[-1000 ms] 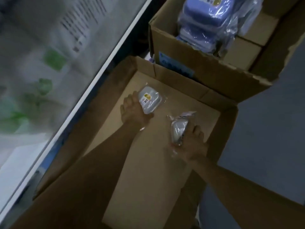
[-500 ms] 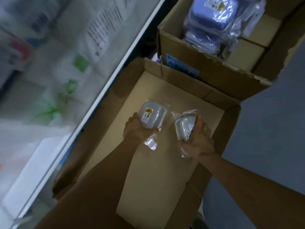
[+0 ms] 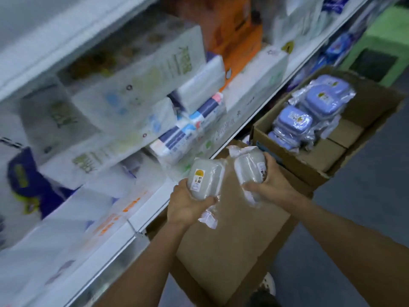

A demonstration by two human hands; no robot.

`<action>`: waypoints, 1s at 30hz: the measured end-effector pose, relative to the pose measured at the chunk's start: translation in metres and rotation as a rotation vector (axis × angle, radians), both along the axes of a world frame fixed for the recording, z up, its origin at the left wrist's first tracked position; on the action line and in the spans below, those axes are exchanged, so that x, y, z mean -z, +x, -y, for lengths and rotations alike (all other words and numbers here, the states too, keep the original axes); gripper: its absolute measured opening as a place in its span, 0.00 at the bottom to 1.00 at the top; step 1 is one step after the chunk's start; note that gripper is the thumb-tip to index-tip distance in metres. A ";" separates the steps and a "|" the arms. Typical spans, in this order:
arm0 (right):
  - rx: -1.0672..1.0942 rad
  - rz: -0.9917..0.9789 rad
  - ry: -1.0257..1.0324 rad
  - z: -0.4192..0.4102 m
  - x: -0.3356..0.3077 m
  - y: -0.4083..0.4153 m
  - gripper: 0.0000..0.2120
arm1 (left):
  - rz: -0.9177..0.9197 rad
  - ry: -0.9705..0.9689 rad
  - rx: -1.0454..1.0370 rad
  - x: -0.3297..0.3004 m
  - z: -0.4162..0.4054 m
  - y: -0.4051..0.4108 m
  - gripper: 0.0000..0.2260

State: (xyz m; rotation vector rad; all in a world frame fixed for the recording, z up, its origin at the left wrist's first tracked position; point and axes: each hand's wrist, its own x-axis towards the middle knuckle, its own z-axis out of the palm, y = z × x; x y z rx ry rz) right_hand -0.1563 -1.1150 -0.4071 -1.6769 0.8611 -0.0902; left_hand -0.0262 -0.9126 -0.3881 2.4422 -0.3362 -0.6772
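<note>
Head view: left hand (image 3: 188, 204) grips a wrapped grey box (image 3: 204, 180), right hand (image 3: 271, 185) grips another wrapped grey container (image 3: 250, 171), both at frame centre, over the open cardboard carton (image 3: 232, 251) beside the shelf (image 3: 141, 218).

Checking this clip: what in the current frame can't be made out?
Head view: sticker text on the left grey pack, held by the left hand, is too small to read.
The right hand covers one side of the right grey pack.
Motion blur makes the shelf goods unreadable.
Forearms and the bottom edge hide the near end of the open carton.
</note>
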 end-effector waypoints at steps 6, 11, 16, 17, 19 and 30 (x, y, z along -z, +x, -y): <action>-0.119 0.121 -0.045 -0.009 -0.115 0.017 0.45 | 0.153 -0.055 0.030 -0.103 -0.034 -0.004 0.39; -0.269 0.189 -0.102 -0.024 -0.199 0.030 0.47 | 0.253 -0.122 0.015 -0.170 -0.073 -0.005 0.35; -0.478 0.255 -0.177 -0.048 -0.273 0.057 0.51 | 0.284 -0.208 -0.044 -0.242 -0.114 -0.007 0.33; -0.515 0.278 -0.185 -0.055 -0.288 0.062 0.50 | 0.291 -0.217 -0.052 -0.257 -0.123 -0.008 0.32; -0.573 0.316 -0.199 -0.067 -0.313 0.075 0.50 | 0.319 -0.218 -0.060 -0.283 -0.144 -0.009 0.32; -0.816 0.427 -0.203 -0.199 -0.418 0.155 0.51 | 0.516 -0.193 -0.172 -0.402 -0.293 -0.002 0.38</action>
